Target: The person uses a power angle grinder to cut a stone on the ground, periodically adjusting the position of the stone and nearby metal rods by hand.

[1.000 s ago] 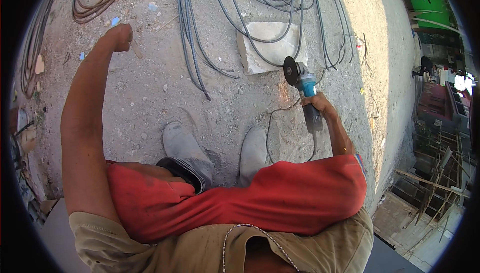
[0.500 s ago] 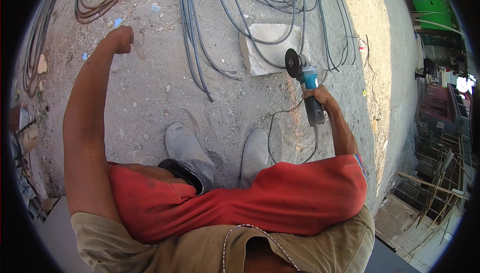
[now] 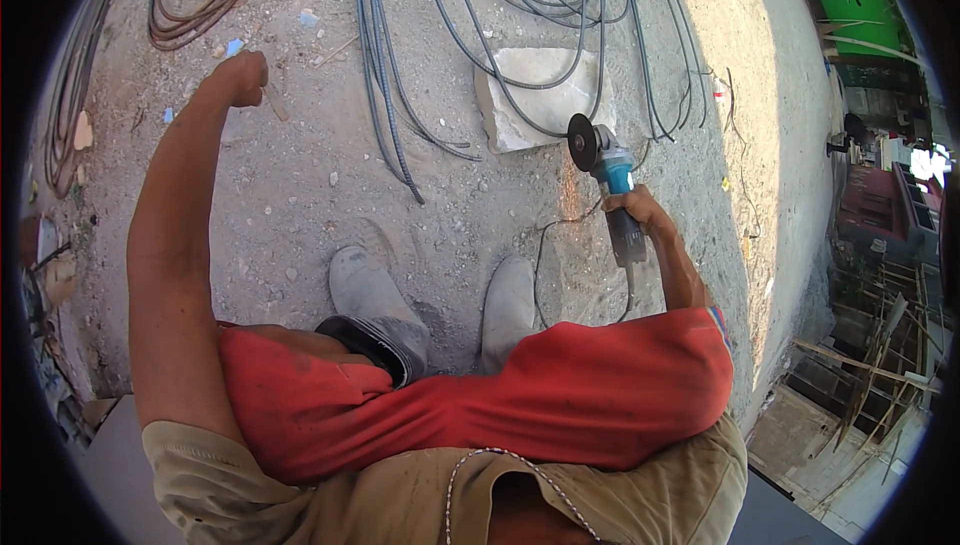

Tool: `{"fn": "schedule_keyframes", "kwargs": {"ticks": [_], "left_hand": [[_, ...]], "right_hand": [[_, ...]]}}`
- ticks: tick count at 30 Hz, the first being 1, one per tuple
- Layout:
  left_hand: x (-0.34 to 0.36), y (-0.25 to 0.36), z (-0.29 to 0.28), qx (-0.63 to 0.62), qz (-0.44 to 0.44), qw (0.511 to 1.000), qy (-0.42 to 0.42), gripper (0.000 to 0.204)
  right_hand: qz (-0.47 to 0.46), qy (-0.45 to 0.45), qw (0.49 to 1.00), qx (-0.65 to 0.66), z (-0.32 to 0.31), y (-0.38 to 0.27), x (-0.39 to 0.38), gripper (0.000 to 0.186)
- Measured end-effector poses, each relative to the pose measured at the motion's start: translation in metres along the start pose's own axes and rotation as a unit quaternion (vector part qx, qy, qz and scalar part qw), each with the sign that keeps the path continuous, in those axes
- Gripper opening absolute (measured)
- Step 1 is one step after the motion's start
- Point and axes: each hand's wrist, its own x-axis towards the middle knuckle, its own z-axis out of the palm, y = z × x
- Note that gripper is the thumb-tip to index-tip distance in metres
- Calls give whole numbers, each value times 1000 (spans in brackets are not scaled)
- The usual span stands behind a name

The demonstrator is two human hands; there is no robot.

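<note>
Right fingers (image 3: 616,202) clamp the grinder (image 3: 618,173) (disc (image 3: 582,143) forward, long axis leaning slightly left); left fingers (image 3: 254,85) curl together.

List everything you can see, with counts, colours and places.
angle grinder: one, teal and black, right of centre
cutting disc: one, black, on the grinder
cord: one, dark, below the grinder
sparks: uncountable, orange, below the disc
slab: one, whitish, upper centre
steel bars: many, grey, across the top
rusty bars: several, brown, top left
scraps: several, light blue, upper left
panel: one, green, top right
poles: several, pale brown, lower right
shoes: two, grey, lower centre
lap garment: one, red, lower centre
shirt: one, beige, bottom
left grip: one, bare, closed, upper left
right grip: one, bare, around the grinder
</note>
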Motion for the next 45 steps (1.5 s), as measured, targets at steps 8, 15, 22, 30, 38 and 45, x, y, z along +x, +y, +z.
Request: {"fn": "schedule_keyframes", "kwargs": {"ticks": [8, 15, 22, 30, 38, 45], "left_hand": [[-4, 4, -4, 6, -22, 999, -39, 24], [2, -6, 8, 5, -6, 1000, -2, 24], [40, 114, -9, -52, 186, 960, 204, 19], [86, 271, 16, -28, 398, 907, 134, 43], [97, 319, 31, -5, 328, 941, 85, 46], [136, 337, 37, 114, 466, 862, 164, 38]], "right_hand": [[24, -2, 1000, 1, 3, 10, -3, 30], [8, 7, 1000, 20, 4, 19, -16, 27], [21, 33, 974, 225, 0, 75, -47, 24], [-22, 103, 927, 360, 1, 68, -97, 31], [15, 146, 909, 390, 12, 98, -130, 35], [11, 147, 895, 422, 4, 118, -136, 52]]}}
